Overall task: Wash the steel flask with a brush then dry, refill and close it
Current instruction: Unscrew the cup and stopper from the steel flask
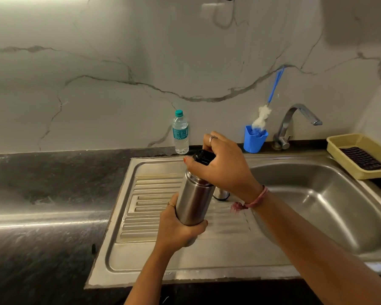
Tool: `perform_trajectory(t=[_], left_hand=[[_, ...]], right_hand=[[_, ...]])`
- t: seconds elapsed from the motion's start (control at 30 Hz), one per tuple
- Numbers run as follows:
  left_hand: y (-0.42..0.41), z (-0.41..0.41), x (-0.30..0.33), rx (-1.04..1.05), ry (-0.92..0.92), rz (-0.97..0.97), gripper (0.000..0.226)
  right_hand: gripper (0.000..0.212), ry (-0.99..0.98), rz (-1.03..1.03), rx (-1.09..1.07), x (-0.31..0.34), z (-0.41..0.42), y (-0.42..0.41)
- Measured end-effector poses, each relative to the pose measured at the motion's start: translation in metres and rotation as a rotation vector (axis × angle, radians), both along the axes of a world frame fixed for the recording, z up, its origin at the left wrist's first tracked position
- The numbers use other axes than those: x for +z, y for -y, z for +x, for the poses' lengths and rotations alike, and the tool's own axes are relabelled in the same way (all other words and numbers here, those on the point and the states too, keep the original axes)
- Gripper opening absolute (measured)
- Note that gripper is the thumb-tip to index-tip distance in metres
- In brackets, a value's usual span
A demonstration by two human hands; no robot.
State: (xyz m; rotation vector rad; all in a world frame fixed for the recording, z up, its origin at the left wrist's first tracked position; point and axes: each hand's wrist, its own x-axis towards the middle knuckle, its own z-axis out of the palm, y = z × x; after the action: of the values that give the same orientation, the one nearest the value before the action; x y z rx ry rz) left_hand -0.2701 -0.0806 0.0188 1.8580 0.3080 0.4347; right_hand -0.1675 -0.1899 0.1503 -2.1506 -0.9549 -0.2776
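Note:
The steel flask [194, 200] is held tilted above the ribbed drainboard [149, 194]. My left hand [177, 227] grips its lower body from below. My right hand [220, 166] curls over the black cap [201, 156] at the flask's top. A small steel cup-like piece [221, 194] stands on the drainboard just behind the flask, partly hidden. The bottle brush [262, 116], with white bristles and a blue handle, leans in a blue holder [254, 143] against the wall. A clear plastic water bottle [180, 134] with a green cap stands at the back of the counter.
The steel sink basin [321, 201] lies to the right, below the tap [295, 122]. A beige tray [361, 155] holding a dark scrub pad sits at the far right. Dark stone counter [46, 194] extends to the left.

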Motion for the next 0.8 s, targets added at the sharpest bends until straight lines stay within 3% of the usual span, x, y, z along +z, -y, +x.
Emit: perform_trajectory(t=[0.27,0.6,0.67,0.8], left_hand=[[-0.004,0.0,-0.001,-0.037,-0.026,-0.012,0.065],[0.001,-0.003,0.001,-0.018,0.002,-0.004,0.065],[0.001,-0.002,0.002,0.012,0.024,-0.004,0.066],[-0.002,-0.002,-0.003,0.046,0.023,0.038,0.071]], right_hand=[[0.042,0.024,0.07,0.108,0.001,0.003,0.003],[0.035,-0.2,-0.066,0.415,0.022,0.021,0.017],[0.04,-0.264,-0.139,0.414,0.031,0.023,0.021],[0.055,-0.269,-0.491,0.307,0.046,0.025,0.025]])
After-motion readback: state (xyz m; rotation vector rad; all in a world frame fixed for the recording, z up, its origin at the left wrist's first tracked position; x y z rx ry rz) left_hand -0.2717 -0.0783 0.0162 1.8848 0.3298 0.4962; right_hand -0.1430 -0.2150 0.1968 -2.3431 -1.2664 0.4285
